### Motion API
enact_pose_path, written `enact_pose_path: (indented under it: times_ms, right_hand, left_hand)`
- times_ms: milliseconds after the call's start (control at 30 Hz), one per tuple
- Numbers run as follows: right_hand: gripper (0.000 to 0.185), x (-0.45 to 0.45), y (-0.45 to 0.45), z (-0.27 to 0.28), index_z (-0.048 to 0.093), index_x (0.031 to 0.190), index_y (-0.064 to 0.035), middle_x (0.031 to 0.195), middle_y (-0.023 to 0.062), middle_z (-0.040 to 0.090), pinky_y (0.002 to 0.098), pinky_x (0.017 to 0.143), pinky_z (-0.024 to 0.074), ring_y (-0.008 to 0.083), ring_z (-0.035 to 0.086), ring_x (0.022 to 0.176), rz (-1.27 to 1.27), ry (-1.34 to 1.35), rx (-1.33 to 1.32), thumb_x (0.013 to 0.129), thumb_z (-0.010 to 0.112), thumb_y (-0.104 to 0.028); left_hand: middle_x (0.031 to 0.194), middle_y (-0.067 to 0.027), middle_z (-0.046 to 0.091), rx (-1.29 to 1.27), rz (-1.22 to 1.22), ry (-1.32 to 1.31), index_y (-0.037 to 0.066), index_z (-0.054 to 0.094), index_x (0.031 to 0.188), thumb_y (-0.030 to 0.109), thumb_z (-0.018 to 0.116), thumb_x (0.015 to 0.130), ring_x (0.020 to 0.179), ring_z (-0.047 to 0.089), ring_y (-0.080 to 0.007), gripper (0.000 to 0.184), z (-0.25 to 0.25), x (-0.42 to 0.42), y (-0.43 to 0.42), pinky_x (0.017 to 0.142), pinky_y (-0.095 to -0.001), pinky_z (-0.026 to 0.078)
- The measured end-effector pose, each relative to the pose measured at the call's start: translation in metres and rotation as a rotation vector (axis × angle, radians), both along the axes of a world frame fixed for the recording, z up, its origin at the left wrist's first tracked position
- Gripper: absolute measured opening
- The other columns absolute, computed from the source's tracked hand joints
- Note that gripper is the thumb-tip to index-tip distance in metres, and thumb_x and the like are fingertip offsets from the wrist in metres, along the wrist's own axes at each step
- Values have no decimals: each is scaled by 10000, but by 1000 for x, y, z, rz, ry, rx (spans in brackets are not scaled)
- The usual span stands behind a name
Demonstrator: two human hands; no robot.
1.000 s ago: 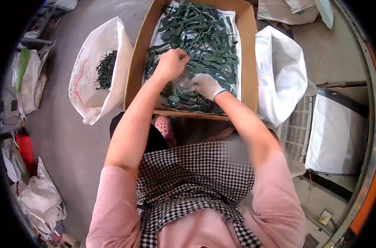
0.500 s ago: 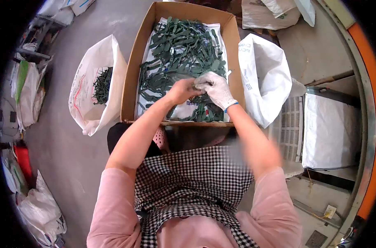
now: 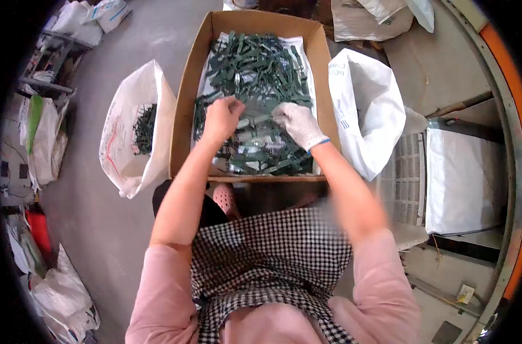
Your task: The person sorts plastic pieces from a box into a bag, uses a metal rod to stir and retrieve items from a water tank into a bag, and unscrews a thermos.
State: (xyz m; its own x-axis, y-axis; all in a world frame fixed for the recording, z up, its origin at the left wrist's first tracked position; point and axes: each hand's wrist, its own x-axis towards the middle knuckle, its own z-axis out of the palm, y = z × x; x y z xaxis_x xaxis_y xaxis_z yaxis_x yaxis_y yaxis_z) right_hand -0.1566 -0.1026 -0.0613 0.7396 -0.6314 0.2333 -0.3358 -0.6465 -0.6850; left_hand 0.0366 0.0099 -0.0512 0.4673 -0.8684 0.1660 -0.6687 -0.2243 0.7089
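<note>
A cardboard box (image 3: 186,109) in front of me holds a pile of dark green flat plastic pieces (image 3: 255,60) on a white sheet. My left hand (image 3: 222,119), bare, is over the left of the pile with its fingers curled together. Whatever they pinch is hidden. My right hand (image 3: 300,123), in a white knitted glove, is over the right of the pile with fingertips pressed together. What it holds is too small to make out. Blurred green pieces lie between the two hands, and more sit at the box's near edge.
Left of the box stands an open white sack (image 3: 120,135) with thin dark green pieces (image 3: 144,129) in it. Another open white sack (image 3: 372,114) stands against the right side. Further right are a pale grille (image 3: 407,178) and a white-covered block (image 3: 464,180).
My hands were together over the middle of the box; now they are apart, the left shifted left and the right slightly lower. The whole view has shifted slightly.
</note>
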Motion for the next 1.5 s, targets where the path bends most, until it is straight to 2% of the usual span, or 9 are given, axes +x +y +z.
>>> enact_pose_path:
  times_ms: [200,367,500,600,767,933,1233,1367,1500]
  right_hand:
    - [121,4,27,55,657,879,-25,889,98,662,308,762,499,217,640,845,15,-142,-62,770,666,-75]
    - [177,8,39,53,669,886,-42,906,114,645,369,799,485,261,616,872,56,-342,301,743,686,-145]
    - [914,0,38,57,413,1329,-64,1288,168,475,402,1037,332,319,433,1211,-28,-193,-214,569,837,-346]
    - [1306,-1,36,42,104,1466,-75,1437,196,304,359,1096,270,305,310,1328,108,-138,341,462,902,-320]
    - [1054,1,28,24,284,1385,-42,1337,161,435,318,1031,343,263,420,1250,192,-209,498,520,858,-223]
    - [533,5,23,1,514,1092,-62,1029,225,612,390,843,480,347,597,983,72,150,263,657,748,-261]
    - [204,13,8,-35,650,902,-118,950,146,661,423,767,511,326,628,907,135,685,-170,757,623,-260]
    - [201,16,14,-25,633,931,-112,961,155,653,405,747,513,294,632,909,130,800,-285,758,591,-204]
    - [312,3,4,-18,583,1016,-109,999,141,612,427,800,481,324,604,937,-10,499,-183,743,657,-241]
  left_hand:
    - [641,-105,576,-34,-217,150,28,657,987,128,718,740,575,549,-180,273,44,-22,8,574,-301,447]
    - [830,-235,627,17,-288,116,2,611,935,203,627,795,859,596,-411,245,14,-44,-2,764,-464,469]
    - [648,-66,575,-99,-113,357,14,576,835,219,495,952,619,551,-175,251,29,-47,-3,562,-284,404]
    - [652,-13,535,-122,-243,929,49,579,881,275,449,982,600,478,-87,280,35,-49,2,524,-224,331]
    - [709,-12,541,-156,-368,1302,60,575,929,323,413,991,562,404,-71,314,24,-44,-6,500,-216,296]
    - [728,-105,542,-175,-459,2,22,537,961,132,485,917,694,578,-220,129,17,-51,-3,631,-338,454]
    - [1014,-112,554,38,-545,-533,57,534,936,14,510,744,965,572,-297,199,-9,-66,1,740,-394,509]
    - [851,-112,584,103,-709,-442,49,581,873,67,508,821,789,585,-269,92,-56,-41,-17,634,-373,476]
    - [691,0,482,98,-71,1141,52,574,834,324,451,972,550,398,-85,329,7,-16,-9,481,-232,308]
